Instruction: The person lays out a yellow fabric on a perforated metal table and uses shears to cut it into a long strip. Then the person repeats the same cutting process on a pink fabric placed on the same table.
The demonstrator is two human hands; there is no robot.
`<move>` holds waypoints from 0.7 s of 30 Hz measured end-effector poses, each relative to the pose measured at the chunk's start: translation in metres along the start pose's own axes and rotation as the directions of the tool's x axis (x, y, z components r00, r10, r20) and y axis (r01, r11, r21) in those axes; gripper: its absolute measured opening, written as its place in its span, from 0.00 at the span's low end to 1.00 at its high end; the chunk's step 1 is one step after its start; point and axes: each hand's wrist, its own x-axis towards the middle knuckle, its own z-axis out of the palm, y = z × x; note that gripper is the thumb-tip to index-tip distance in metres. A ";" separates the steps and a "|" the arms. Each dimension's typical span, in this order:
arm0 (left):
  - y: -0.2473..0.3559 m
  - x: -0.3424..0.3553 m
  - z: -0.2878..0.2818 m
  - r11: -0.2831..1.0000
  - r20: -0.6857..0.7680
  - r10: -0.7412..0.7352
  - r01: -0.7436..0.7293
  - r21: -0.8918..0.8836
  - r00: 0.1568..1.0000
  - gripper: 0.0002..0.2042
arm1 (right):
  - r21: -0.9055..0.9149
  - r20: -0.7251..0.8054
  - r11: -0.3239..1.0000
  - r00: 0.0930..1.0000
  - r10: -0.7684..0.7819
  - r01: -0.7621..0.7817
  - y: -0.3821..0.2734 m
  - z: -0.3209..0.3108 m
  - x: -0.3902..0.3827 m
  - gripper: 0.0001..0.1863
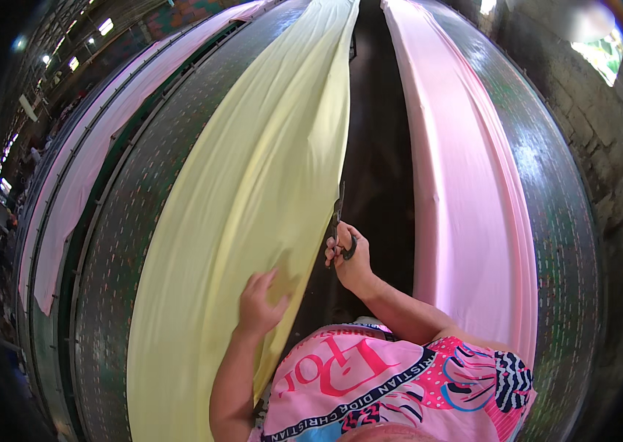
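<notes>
A long strip of pale yellow fabric [252,177] lies in loose lengthwise folds on the table to my left. Over its near right part is my left hand [261,300], fingers apart and slightly blurred, with nothing in its grasp; whether it touches the cloth I cannot tell. My right hand [350,254] grips a pair of dark-handled scissors [338,214] by the finger loops. Their blades point away from me, at the right edge of the yellow fabric; whether they are parted is hard to make out.
Pink fabric [466,177] covers part of the long speckled table [558,243] on my right. Between the two tables runs a dark aisle [381,147]. Another pink cloth [68,228] hangs along a further table at far left. A block wall [599,132] stands at right.
</notes>
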 end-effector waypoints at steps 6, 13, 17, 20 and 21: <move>0.015 0.119 0.081 0.958 0.034 0.124 -0.129 0.255 0.992 0.27 | -0.026 0.121 1.000 0.993 -0.002 0.006 -0.016 0.020 -0.015 0.22; 0.009 0.172 0.104 0.887 0.103 0.170 -0.198 0.418 0.980 0.07 | -0.033 0.106 0.999 0.994 0.003 0.001 -0.012 0.015 -0.038 0.23; 0.015 0.159 0.098 0.912 0.108 0.169 -0.197 0.360 0.980 0.07 | -0.126 0.065 0.991 0.997 -0.041 0.049 -0.004 0.009 -0.029 0.23; 0.008 0.147 0.090 0.932 0.091 0.135 -0.157 0.327 0.987 0.08 | 0.010 0.021 1.000 1.000 -0.004 0.004 -0.005 0.020 0.000 0.25; 0.007 0.144 0.087 0.946 0.056 0.124 -0.135 0.294 0.991 0.09 | 0.055 -0.007 0.998 1.000 -0.022 0.023 -0.007 0.020 0.013 0.25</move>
